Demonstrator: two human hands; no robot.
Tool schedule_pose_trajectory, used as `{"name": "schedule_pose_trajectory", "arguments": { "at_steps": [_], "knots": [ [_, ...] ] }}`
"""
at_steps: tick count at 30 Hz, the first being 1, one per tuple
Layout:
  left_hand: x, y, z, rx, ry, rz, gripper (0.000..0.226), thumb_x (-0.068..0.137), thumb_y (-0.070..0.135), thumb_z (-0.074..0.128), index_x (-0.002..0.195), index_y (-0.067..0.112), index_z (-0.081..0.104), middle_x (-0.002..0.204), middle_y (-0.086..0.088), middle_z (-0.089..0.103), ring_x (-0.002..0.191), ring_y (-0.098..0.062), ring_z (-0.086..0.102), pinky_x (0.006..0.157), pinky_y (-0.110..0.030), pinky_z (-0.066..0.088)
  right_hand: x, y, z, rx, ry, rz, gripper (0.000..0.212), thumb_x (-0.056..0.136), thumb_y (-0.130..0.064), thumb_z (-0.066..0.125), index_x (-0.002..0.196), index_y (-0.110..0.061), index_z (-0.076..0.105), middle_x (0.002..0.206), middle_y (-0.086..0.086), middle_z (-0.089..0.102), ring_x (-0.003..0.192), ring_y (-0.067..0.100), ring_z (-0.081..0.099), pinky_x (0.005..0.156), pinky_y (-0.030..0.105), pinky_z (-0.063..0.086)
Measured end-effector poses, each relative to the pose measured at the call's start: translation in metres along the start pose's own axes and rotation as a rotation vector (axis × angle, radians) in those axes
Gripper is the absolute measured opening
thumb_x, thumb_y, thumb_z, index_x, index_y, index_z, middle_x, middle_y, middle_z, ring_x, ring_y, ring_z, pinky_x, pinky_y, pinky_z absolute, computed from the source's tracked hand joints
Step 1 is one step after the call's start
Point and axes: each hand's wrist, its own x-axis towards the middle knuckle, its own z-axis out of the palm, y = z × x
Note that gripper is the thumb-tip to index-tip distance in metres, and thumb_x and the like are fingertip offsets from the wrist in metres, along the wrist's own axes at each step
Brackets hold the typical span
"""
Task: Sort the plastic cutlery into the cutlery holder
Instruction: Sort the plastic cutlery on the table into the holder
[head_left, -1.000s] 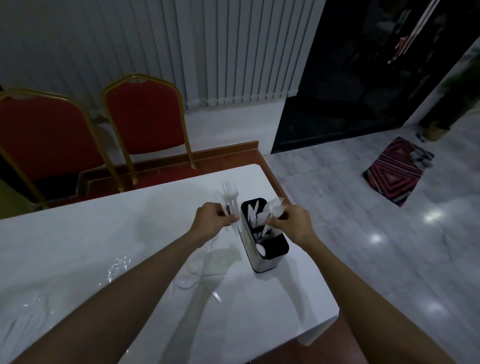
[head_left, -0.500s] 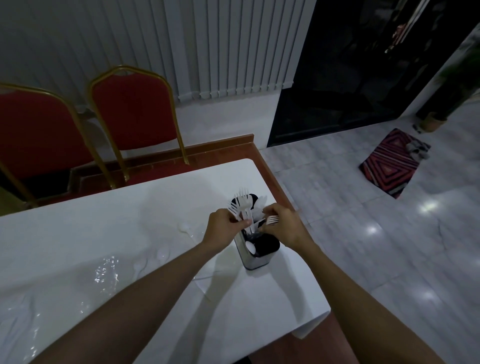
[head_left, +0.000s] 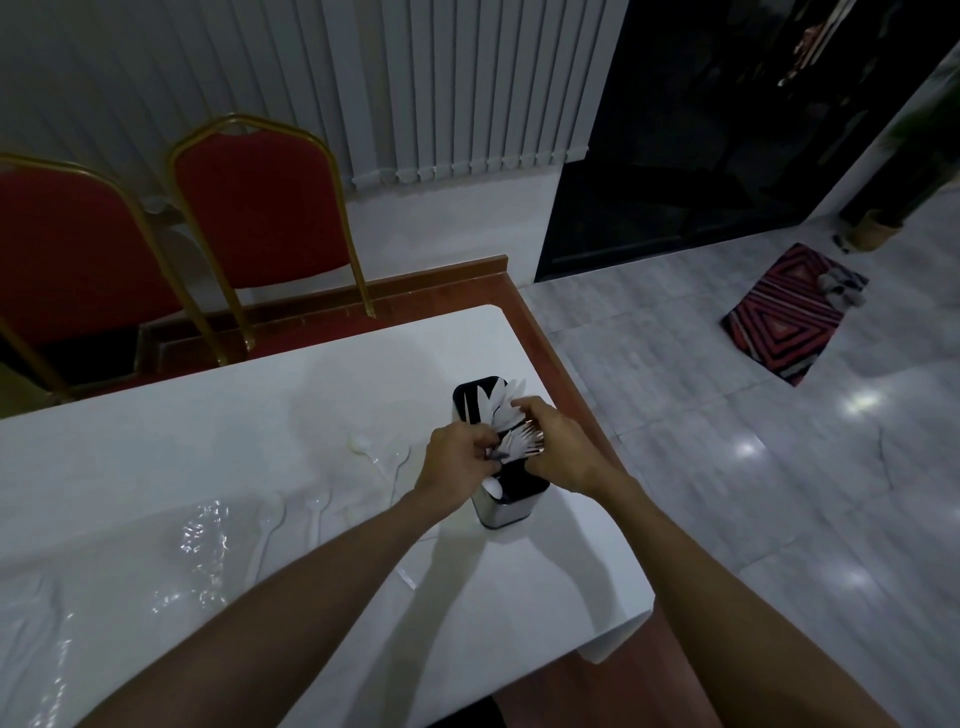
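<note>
White surface (head_left: 260, 457) fills the lower left, and the cutlery holder (head_left: 506, 512) stands upright on it near its right edge. 2 red chairs (head_left: 260, 208) with gold frames are behind the surface, far left of the holder. A striped rug (head_left: 795, 317) lies on the tiled floor (head_left: 727, 415), well to the right of the holder. Crinkled clear plastic wrap (head_left: 200, 540) lies on the surface, well left of the holder. The holder has a black top, a shiny metal body and several compartments. Left hand (head_left: 457, 462) is at the holder's left side, fingers curled round a bunch of white forks (head_left: 519, 444). Right hand (head_left: 558, 447) is at the holder's right side, fingers curled over the tine end of the same bunch, so both hands are clamped on it. The forks sit tilted over the holder's middle; can't tell how deep they are in. White cutlery (head_left: 501, 400) sticks up from the holder's far compartment, type unclear. 1 white rounded piece (head_left: 492, 488) shows in the near compartment. Loose white spoons (head_left: 317, 514) lie flat on the surface left of the holder, near the wrap.
</note>
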Motion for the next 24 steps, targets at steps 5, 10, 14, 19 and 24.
{"name": "schedule_pose_trajectory", "arguments": {
  "at_steps": [5,10,14,19,24],
  "knots": [
    [-0.005,0.0,-0.003,-0.01,0.049,0.007,0.024,0.075,0.003,0.069,0.098,0.007,0.074,0.096,-0.006,0.075,0.088,-0.018,0.069,0.078,-0.016,0.046,-0.005,0.004,0.001,-0.015,-0.008,-0.016,0.082,0.07,0.003,0.063,0.144,-0.018,0.033,0.136,0.009,0.049,0.126,0.026,0.047,0.102,0.037,0.045],
    [-0.012,-0.017,-0.016,0.058,0.214,0.075,0.033,0.075,-0.009,0.053,0.089,0.012,0.076,0.093,-0.006,0.072,0.086,-0.02,0.066,0.075,-0.022,0.048,-0.016,-0.006,0.006,-0.116,0.244,-0.18,0.068,0.077,0.013,0.053,0.14,-0.012,0.042,0.142,0.004,0.045,0.132,0.021,0.039,0.107,0.022,0.033],
    [-0.023,-0.046,-0.04,0.036,0.338,0.1,0.034,0.076,-0.009,0.054,0.086,0.016,0.074,0.095,-0.001,0.068,0.09,-0.016,0.064,0.081,-0.028,0.052,-0.006,-0.031,0.025,-0.164,0.425,-0.346,0.047,0.082,0.01,0.05,0.124,-0.009,0.058,0.129,0.006,0.057,0.12,0.023,0.05,0.103,0.018,0.034],
    [-0.047,-0.093,-0.069,0.066,0.4,0.014,0.031,0.08,-0.007,0.057,0.087,0.017,0.074,0.099,-0.001,0.07,0.094,-0.015,0.064,0.089,-0.031,0.051,0.005,-0.066,0.067,-0.106,0.371,-0.524,0.042,0.081,0.011,0.053,0.117,-0.008,0.061,0.12,0.008,0.062,0.112,0.019,0.055,0.1,0.02,0.041],
    [-0.094,-0.16,-0.091,0.029,0.445,-0.179,0.03,0.078,-0.006,0.057,0.087,0.018,0.073,0.096,0.0,0.069,0.089,-0.016,0.064,0.081,-0.028,0.05,0.011,-0.083,0.131,-0.064,0.116,-0.369,0.04,0.08,0.008,0.05,0.115,-0.008,0.063,0.111,0.009,0.066,0.101,0.022,0.061,0.085,0.032,0.051]
  ]
}}
